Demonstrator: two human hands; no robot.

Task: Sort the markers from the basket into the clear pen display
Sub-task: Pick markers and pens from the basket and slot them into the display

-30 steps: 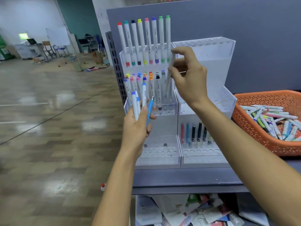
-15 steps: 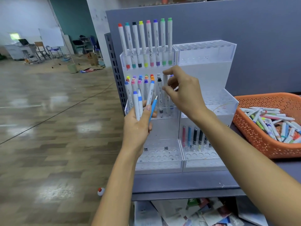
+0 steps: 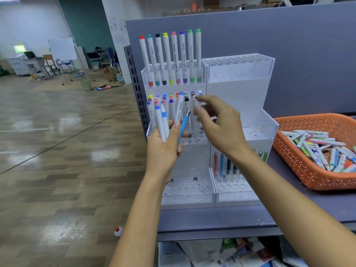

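Observation:
The clear pen display stands on a grey shelf. Its top tier holds a row of white markers with coloured caps, and its middle tier is crowded with more markers. My left hand grips a bundle of blue-capped markers and a thin blue pen in front of the middle tier. My right hand is blurred, fingers loosely spread beside a pale-capped marker standing in that tier. The orange basket at the right holds several loose markers.
A few dark and coloured pens stand in the lower right tier. A grey partition backs the grey shelf, with papers underneath. A small red-capped bottle lies on the wood floor at the left.
My right hand lowered a marker from near the top tier into the middle tier, and its fingers have loosened. My left hand kept its bundle roughly in place.

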